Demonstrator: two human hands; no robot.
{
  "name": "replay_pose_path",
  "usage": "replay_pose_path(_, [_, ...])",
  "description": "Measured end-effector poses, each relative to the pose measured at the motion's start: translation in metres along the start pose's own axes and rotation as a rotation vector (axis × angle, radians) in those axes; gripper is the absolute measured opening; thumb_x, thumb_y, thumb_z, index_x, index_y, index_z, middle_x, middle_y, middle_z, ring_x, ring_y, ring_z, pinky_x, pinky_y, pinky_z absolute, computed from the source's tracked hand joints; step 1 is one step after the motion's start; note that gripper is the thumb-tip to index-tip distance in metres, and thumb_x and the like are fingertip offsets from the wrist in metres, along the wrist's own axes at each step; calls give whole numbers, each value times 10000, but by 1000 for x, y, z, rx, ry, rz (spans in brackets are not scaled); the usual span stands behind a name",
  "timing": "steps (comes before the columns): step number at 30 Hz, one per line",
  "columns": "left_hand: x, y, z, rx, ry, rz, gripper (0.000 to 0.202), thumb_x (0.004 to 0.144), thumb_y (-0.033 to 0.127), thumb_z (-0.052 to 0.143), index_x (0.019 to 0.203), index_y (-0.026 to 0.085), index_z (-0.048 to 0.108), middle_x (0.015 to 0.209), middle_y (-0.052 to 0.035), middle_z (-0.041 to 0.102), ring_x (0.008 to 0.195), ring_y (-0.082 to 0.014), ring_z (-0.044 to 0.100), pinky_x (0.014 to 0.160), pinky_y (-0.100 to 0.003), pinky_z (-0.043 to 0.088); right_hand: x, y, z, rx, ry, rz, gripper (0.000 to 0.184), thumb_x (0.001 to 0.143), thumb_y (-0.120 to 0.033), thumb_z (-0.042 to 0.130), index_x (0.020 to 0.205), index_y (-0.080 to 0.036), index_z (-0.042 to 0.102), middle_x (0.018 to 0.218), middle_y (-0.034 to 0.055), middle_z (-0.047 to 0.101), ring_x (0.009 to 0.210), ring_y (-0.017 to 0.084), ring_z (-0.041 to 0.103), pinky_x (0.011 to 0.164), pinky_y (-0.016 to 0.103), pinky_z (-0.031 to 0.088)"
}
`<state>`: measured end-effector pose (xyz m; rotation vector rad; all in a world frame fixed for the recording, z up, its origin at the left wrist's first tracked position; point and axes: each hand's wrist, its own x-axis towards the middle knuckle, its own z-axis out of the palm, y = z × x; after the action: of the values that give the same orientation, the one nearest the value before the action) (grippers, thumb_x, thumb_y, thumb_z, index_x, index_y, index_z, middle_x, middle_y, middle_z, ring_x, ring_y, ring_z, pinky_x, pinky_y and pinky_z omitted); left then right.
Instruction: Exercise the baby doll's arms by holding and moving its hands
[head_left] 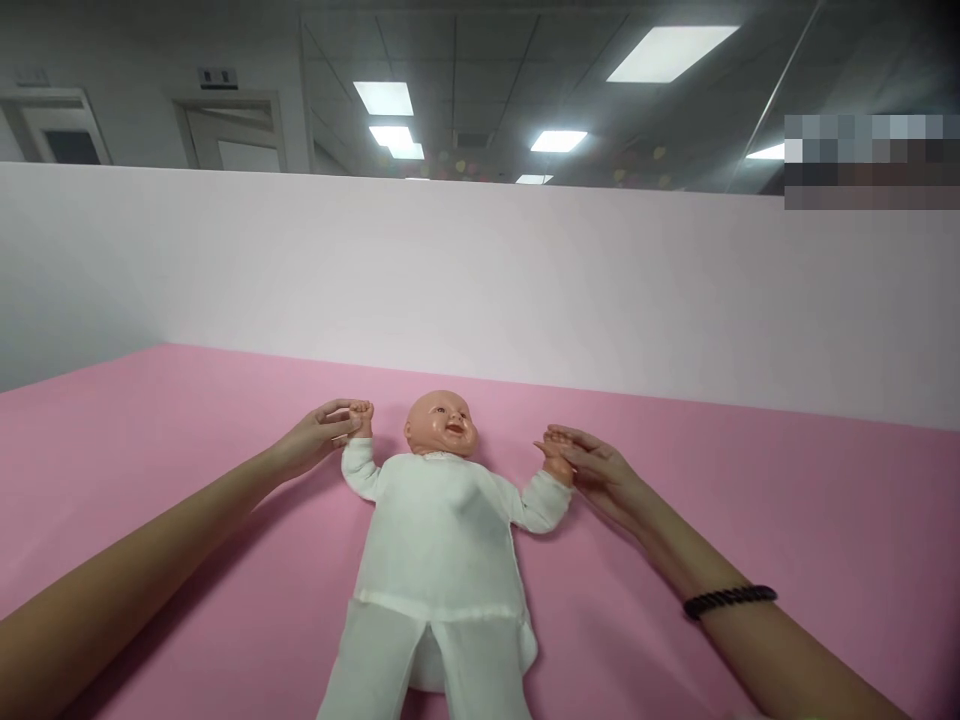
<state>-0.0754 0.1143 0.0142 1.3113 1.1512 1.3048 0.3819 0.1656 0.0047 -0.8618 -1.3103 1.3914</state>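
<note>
A baby doll (442, 530) in a white top and white trousers lies on its back on a pink surface (225, 430), its head away from me and its arms bent up at both sides. With fingers and thumb, my left hand (311, 440) grips the doll's hand (361, 415) on the left. On the right, my right hand (611, 480) is closed around the doll's other hand (555, 460), fingers behind it. The doll's feet are cut off by the bottom edge of the view.
Behind the doll a white partition (450, 270) runs across the back of the pink surface. Beyond it are doors (232, 135) at the left and ceiling lights (671, 55). A black braided band (731, 600) circles my right wrist.
</note>
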Motion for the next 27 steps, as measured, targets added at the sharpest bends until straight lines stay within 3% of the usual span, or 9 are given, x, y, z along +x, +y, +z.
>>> replay_pose_path(3, [-6, 24, -3, 47, -240, 95, 431, 649, 301, 908, 1031, 214, 729, 1078, -101, 740, 954, -241, 706, 807, -355, 582, -14, -28, -5, -112, -343, -24, 396, 610, -290, 937, 955, -223, 755, 1087, 95, 736, 1026, 240, 709, 940, 396, 574])
replay_pose_path(6, [-21, 49, 5, 248, -722, 89, 386, 592, 148, 919, 927, 198, 734, 934, -69, 759, 896, -218, 714, 798, -308, 570, -28, -54, 9, -267, -825, 36, 315, 618, -175, 899, 881, -173, 726, 1025, 77, 737, 956, 205, 711, 885, 362, 578])
replay_pose_path(9, [-43, 64, 27, 539, -1091, 47, 360, 633, -6, 801, 913, 217, 760, 871, -27, 779, 819, -198, 728, 734, -264, 569, -39, -59, 33, -497, -1121, 135, 247, 667, -145, 821, 905, -152, 754, 1005, 77, 743, 982, 218, 708, 884, 349, 566])
replay_pose_path(13, [-67, 65, 55, 804, -1128, 142, 481, 591, -172, 545, 760, 230, 750, 717, 53, 754, 695, -144, 713, 715, -224, 555, -45, -44, 53, -690, -1282, 148, 244, 653, -198, 820, 887, -144, 780, 917, 67, 751, 905, 221, 710, 813, 316, 565])
replay_pose_path(17, [-61, 68, 47, 633, -1184, 93, 400, 685, -79, 665, 900, 237, 782, 819, 4, 783, 740, -174, 728, 700, -253, 569, -41, -43, 45, -575, -1240, 146, 252, 681, -269, 856, 881, -143, 768, 932, 76, 745, 936, 226, 714, 854, 339, 567])
replay_pose_path(19, [-49, 68, 35, 489, -1076, 84, 317, 711, 57, 797, 987, 211, 769, 925, -59, 784, 843, -213, 734, 731, -282, 578, -36, -47, 35, -406, -1088, 128, 289, 669, -280, 892, 881, -156, 740, 989, 78, 739, 965, 217, 712, 866, 333, 566])
replay_pose_path(20, [-42, 65, 29, 414, -939, 104, 333, 716, 132, 840, 1028, 204, 749, 967, -78, 776, 891, -227, 728, 763, -300, 578, -33, -47, 30, -305, -952, 102, 322, 666, -289, 906, 900, -169, 721, 1021, 75, 735, 979, 209, 711, 870, 323, 564])
replay_pose_path(24, [-18, 32, 18, 79, -121, 168, 497, 798, 384, 823, 1215, 280, 574, 1074, -60, 738, 943, -205, 709, 788, -324, 572, -18, -29, 20, -23, -260, 32, 503, 737, -402, 888, 1125, -274, 593, 1132, 60, 735, 1072, 206, 704, 929, 341, 550])
replay_pose_path(27, [-10, 0, 18, 45, 196, 108, 551, 797, 529, 789, 1224, 308, 519, 1111, -53, 735, 911, -218, 721, 789, -369, 582, -10, -3, 20, -54, -14, 76, 541, 747, -531, 855, 1120, -283, 553, 1181, 79, 738, 1122, 254, 695, 978, 419, 542])
